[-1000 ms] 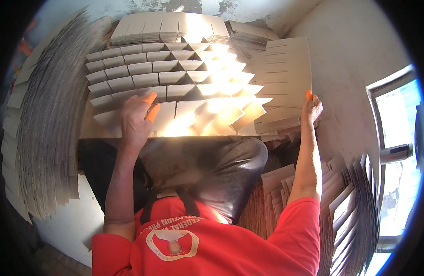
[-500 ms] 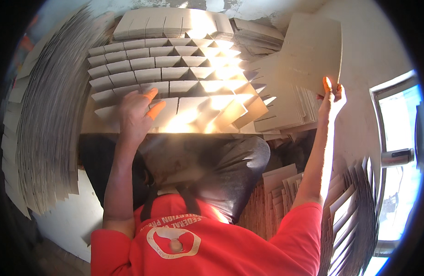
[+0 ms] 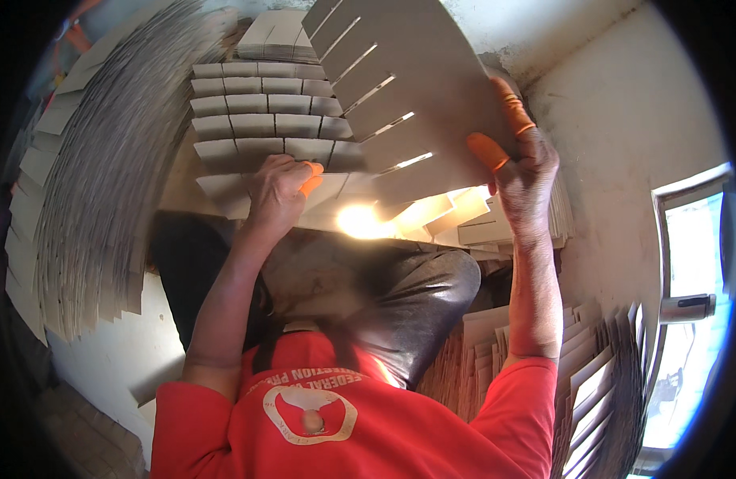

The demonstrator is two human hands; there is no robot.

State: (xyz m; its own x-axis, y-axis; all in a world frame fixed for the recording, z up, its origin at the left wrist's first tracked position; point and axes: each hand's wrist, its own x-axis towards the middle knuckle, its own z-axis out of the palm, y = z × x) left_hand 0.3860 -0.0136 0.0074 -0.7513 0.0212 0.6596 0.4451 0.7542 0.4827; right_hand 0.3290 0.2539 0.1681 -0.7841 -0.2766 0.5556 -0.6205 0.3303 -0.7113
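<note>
A large slotted cardboard sheet (image 3: 432,96) is tilted up in my right hand (image 3: 524,160), whose orange-covered thumb and finger pinch its right edge. The row of slots runs along the sheet's left side. Beneath and left of it stands a grid of cardboard dividers (image 3: 252,125), several parallel strips crossed by others. My left hand (image 3: 280,191) is closed at the nearest strip, with orange covers on the thumb and a fingertip; it grips the strip's top edge. The raised sheet hides the right part of the grid.
Tall stacks of cardboard sheets (image 3: 112,176) lean along the left. A pile of slotted pieces (image 3: 278,36) lies behind the grid. More cardboard (image 3: 591,383) stands at the lower right, below a bright window (image 3: 695,263). Strong sunlight falls on the grid's near edge.
My right hand has brought the cardboard sheet from the far right leftward over the grid, turning it so the slots show. My left hand has shifted right and closed at the near strip.
</note>
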